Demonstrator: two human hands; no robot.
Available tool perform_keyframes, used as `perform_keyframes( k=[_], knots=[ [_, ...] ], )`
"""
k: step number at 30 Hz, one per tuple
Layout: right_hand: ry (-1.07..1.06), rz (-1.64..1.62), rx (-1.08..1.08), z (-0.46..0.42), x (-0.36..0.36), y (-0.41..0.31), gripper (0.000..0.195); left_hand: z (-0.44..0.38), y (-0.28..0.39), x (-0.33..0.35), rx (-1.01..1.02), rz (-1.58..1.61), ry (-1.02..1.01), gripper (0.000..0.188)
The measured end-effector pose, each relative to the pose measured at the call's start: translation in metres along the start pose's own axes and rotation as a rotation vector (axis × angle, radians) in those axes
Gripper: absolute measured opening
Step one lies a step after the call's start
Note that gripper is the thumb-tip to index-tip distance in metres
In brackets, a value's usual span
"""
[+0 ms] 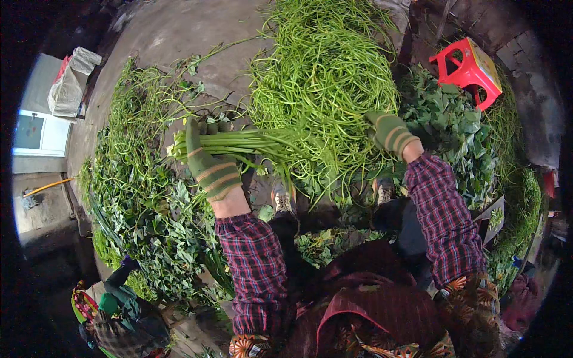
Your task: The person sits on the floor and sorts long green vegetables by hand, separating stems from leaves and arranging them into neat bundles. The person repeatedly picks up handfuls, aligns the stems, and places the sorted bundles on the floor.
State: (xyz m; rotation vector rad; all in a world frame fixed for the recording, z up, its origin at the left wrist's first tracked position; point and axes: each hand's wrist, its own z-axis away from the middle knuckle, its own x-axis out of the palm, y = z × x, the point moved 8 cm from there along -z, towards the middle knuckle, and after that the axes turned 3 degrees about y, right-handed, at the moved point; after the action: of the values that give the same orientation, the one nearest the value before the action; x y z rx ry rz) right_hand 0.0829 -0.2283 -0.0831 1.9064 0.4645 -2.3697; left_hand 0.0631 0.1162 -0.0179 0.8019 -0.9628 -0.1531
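My left hand (197, 152), in a green knit glove with tan stripes, grips a bundle of long green leaf stalks (244, 143). The pale, evenly gathered ends stick out left of the fist, while the thin ends fan out to the right, blurred. Beyond them spreads a large heap of loose, curling green stalks (322, 76) on the ground. At the heap's lower right edge is my right hand (394, 133), gloved alike. Its fingers are mostly hidden, so whether it holds any stalks cannot be made out.
Leafy vines and cut leaves (156, 223) cover the ground at left. More leaves (452, 121) lie at right, with a red plastic stool (470, 71) tipped over them. My shoes (284, 199) stand below the heap. Another person (130, 317) is at lower left.
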Motion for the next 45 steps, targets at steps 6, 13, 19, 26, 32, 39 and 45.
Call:
perform_keyframes(
  k=[6,13,19,26,32,39,45],
  knots=[
    [0.36,-0.597,-0.337,0.019,-0.074,-0.121,0.061,0.031,-0.023,0.032,0.326,-0.466,-0.245,0.021],
    [0.222,-1.053,-0.308,0.011,-0.008,-0.146,0.071,0.068,-0.06,0.062,-0.019,-0.377,-0.458,0.015],
    [-0.065,-1.299,-0.377,0.026,-0.003,-0.157,0.043,0.051,-0.051,0.052,-0.322,0.109,-0.283,0.009],
    [-0.129,-0.797,-0.375,0.034,0.016,-0.143,0.04,0.018,-0.029,0.025,-0.117,-0.033,-0.185,0.014],
    [-0.419,-0.077,-0.265,0.034,0.121,-0.025,0.05,0.004,-0.003,0.025,-0.049,0.068,-0.212,0.011],
    [-0.337,-0.267,-0.118,-0.044,0.054,-0.012,0.037,0.016,0.026,0.036,0.461,-0.467,-0.199,0.008],
    [-0.028,-0.091,-0.045,-0.137,0.05,-0.063,0.044,0.012,0.021,0.018,0.205,-0.23,0.016,0.013]
  ],
)
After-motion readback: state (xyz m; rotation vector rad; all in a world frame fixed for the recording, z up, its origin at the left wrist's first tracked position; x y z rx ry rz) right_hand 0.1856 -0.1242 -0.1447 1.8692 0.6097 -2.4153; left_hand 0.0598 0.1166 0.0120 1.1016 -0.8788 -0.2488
